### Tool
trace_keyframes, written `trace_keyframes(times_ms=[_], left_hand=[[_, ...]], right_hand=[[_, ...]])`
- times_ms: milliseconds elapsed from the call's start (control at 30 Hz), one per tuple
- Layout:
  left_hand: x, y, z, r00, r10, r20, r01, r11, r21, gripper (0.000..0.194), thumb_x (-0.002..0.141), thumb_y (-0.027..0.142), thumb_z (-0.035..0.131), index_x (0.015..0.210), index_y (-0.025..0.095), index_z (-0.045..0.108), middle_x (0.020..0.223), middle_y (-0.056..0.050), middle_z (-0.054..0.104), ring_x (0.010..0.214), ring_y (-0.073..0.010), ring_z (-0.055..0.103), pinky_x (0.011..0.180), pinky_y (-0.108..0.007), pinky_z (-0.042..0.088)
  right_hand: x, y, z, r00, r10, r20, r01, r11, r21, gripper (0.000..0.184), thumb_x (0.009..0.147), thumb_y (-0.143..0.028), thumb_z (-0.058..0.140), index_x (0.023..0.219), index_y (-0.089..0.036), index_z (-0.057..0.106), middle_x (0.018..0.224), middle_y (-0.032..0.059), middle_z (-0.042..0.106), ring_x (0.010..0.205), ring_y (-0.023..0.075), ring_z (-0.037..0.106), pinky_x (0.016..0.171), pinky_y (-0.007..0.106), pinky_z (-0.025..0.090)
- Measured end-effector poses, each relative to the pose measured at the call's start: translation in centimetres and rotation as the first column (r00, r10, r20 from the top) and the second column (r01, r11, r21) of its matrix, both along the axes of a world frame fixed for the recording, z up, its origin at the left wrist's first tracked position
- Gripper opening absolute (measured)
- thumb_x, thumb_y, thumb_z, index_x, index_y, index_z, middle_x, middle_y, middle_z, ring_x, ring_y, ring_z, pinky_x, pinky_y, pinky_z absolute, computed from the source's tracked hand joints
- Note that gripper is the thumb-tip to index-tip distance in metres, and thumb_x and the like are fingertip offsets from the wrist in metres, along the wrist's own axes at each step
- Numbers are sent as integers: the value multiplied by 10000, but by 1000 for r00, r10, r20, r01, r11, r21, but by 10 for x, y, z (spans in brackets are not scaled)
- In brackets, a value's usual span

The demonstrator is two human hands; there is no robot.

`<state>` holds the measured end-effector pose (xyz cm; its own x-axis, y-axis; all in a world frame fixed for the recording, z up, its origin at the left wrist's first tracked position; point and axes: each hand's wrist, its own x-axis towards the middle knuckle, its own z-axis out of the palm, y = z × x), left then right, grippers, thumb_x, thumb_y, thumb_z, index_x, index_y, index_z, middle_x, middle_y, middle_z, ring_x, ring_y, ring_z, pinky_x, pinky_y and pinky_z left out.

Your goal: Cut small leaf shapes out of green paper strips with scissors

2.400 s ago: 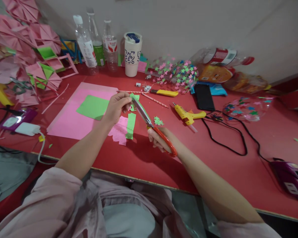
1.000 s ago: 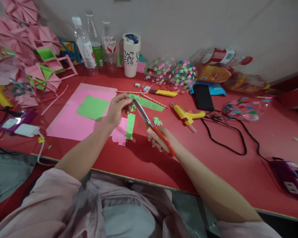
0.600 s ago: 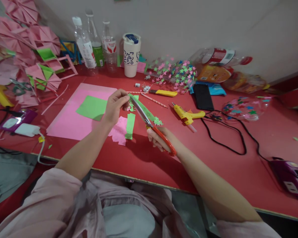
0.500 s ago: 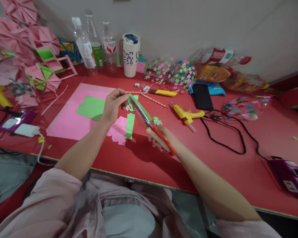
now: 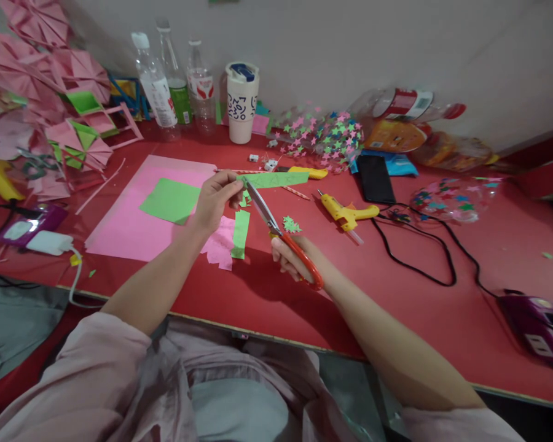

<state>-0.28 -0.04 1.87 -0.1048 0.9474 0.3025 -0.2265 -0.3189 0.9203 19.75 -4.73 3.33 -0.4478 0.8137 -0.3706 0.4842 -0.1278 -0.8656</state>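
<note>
My left hand [image 5: 219,199] pinches the left end of a long green paper strip [image 5: 279,179], which has faint star outlines on it and points off to the right. My right hand [image 5: 290,258] is closed around the orange handles of a pair of scissors [image 5: 263,209]. Their blades reach up to the strip's end beside my left fingertips. Under the hands lie a cut pink paper piece [image 5: 220,242], a short green strip [image 5: 241,234] and a small pile of green paper stars [image 5: 292,224].
A green sheet [image 5: 170,201] rests on a large pink sheet [image 5: 120,230]. A yellow utility knife [image 5: 311,172], a yellow glue gun [image 5: 348,215] and a black phone [image 5: 375,178] lie to the right. Bottles and a white tumbler [image 5: 242,110] stand along the wall.
The green strip has turned in my left fingers, from slanting down behind the blades to stretching out rightward. The scissors have barely moved.
</note>
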Motion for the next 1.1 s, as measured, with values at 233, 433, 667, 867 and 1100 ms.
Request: trace_keyframes(times_ms=[233, 433, 667, 867, 1100], left_hand=[[6, -2, -2, 1000, 0, 26, 1, 1000, -26, 145, 758, 181, 552, 624, 176, 495, 492, 64, 504, 420, -17, 452, 407, -139, 354], [9, -4, -3, 1000, 17, 21, -16, 999, -50, 171, 770, 211, 553, 622, 180, 473, 502, 65, 490, 429, -18, 451, 419, -146, 359], [9, -4, -1, 1000, 15, 20, -13, 998, -59, 165, 772, 208, 546, 625, 181, 477, 499, 61, 495, 428, -20, 447, 416, -149, 357], [9, -4, -1, 999, 18, 32, -16, 998, -67, 155, 764, 211, 549, 627, 181, 483, 495, 61, 497, 424, -22, 446, 410, -149, 353], [8, -3, -4, 999, 3, 32, -1, 998, -65, 150, 759, 211, 550, 625, 183, 490, 498, 58, 494, 428, -26, 431, 412, -156, 336]], right_hand=[[-2, 0, -8, 1000, -19, 11, 19, 1000, -24, 457, 807, -604, 453, 620, -187, 469, 342, -83, 373, 270, 63, 376, 405, 227, 420], [-3, -1, -8, 1000, -24, -17, 24, 999, -32, 466, 804, -614, 456, 615, -189, 472, 334, -83, 370, 271, 61, 372, 397, 220, 417], [-4, -2, -9, 998, -57, -18, 56, 998, -32, 473, 806, -610, 454, 582, -193, 450, 315, -85, 351, 264, 61, 372, 402, 219, 437], [-6, -2, -5, 997, -68, 33, 69, 997, -40, 454, 806, -580, 474, 570, -193, 440, 329, -82, 370, 266, 62, 392, 403, 220, 440], [-6, -2, -6, 997, -77, 12, 78, 996, -42, 469, 778, -623, 473, 596, -191, 460, 321, -87, 356, 257, 65, 368, 365, 217, 407]])
